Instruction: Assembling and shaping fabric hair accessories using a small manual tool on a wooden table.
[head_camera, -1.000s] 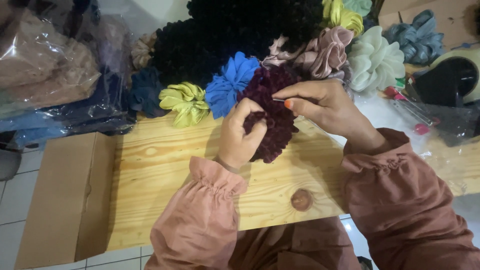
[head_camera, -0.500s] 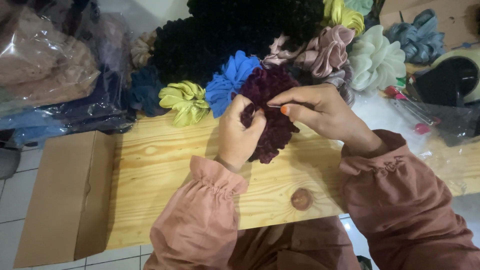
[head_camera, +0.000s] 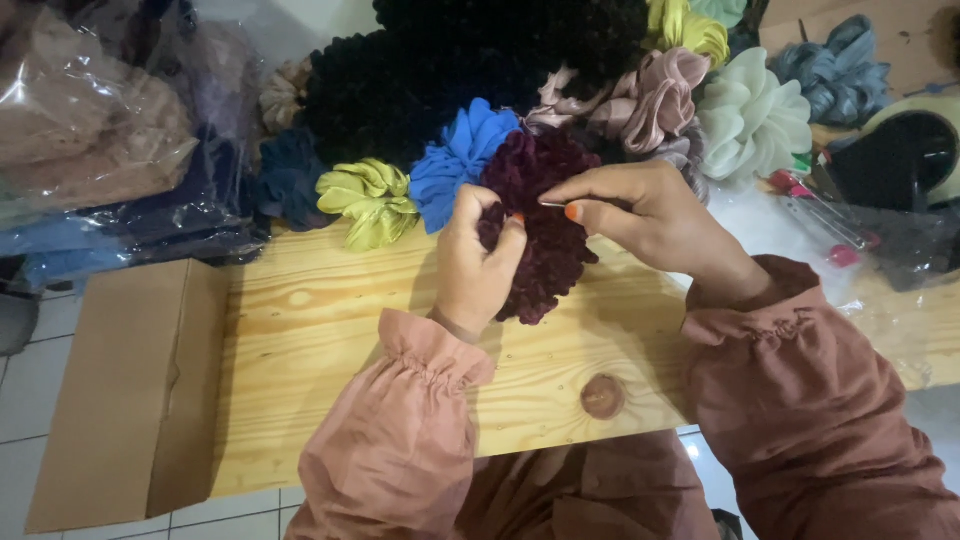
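Together, 2 hands, left hand (head_camera: 475, 265) and right hand (head_camera: 650, 215), pinch 1 maroon scrunchie (head_camera: 545, 225) (velvety).

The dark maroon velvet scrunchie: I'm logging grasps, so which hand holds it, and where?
The left hand grips the dark maroon velvet scrunchie at its left edge; the right hand pinches a thin metal needle at its top.

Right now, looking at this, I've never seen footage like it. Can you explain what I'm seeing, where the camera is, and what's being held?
There is no machine here: a camera worn on a person's head looks down at their own hands. The left hand grips a dark maroon velvet scrunchie over a wooden table. The right hand pinches what looks like a thin needle at it. Behind lie more scrunchies, including a blue one and a yellow-green one. A cardboard box sits at the left.
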